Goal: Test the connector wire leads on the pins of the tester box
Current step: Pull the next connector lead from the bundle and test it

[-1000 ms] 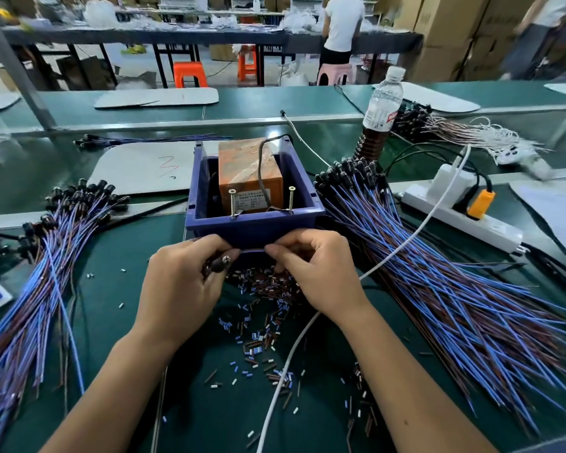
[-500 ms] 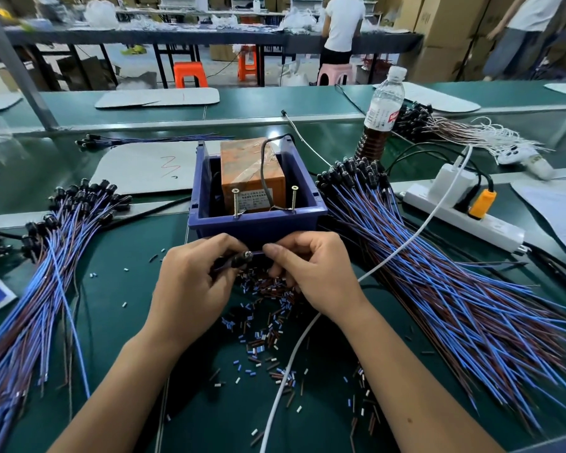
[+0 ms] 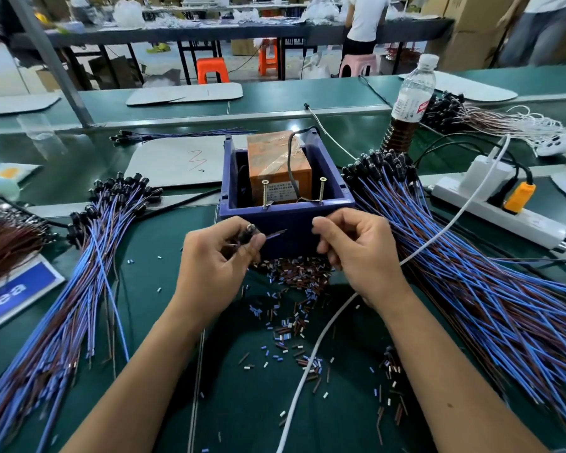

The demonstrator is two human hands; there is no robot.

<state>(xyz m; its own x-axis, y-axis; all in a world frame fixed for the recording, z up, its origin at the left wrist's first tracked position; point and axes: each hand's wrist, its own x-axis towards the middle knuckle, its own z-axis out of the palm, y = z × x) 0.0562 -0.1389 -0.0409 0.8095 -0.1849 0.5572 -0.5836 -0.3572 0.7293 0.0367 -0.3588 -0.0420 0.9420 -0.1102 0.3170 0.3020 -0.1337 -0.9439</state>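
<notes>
The tester box (image 3: 288, 220) is a blue plastic bin holding an orange block, with two upright screw pins (image 3: 264, 194) (image 3: 322, 189) at its near rim. My left hand (image 3: 216, 266) pinches a black connector (image 3: 249, 232) whose blue and brown leads (image 3: 275, 234) point right, just in front of the box wall. My right hand (image 3: 356, 253) hovers at the box's near right corner with fingers curled; whether it grips a wire is hidden.
Big bundles of blue and brown connector wires lie on the left (image 3: 79, 289) and right (image 3: 471, 273). Stripped insulation bits (image 3: 294, 289) litter the green mat. A power strip (image 3: 497, 210), white cable (image 3: 307, 364) and bottle (image 3: 409, 106) stand to the right.
My hands have drawn apart in front of the box. The left hand has lifted the connector and its lead tips now show, pointing right.
</notes>
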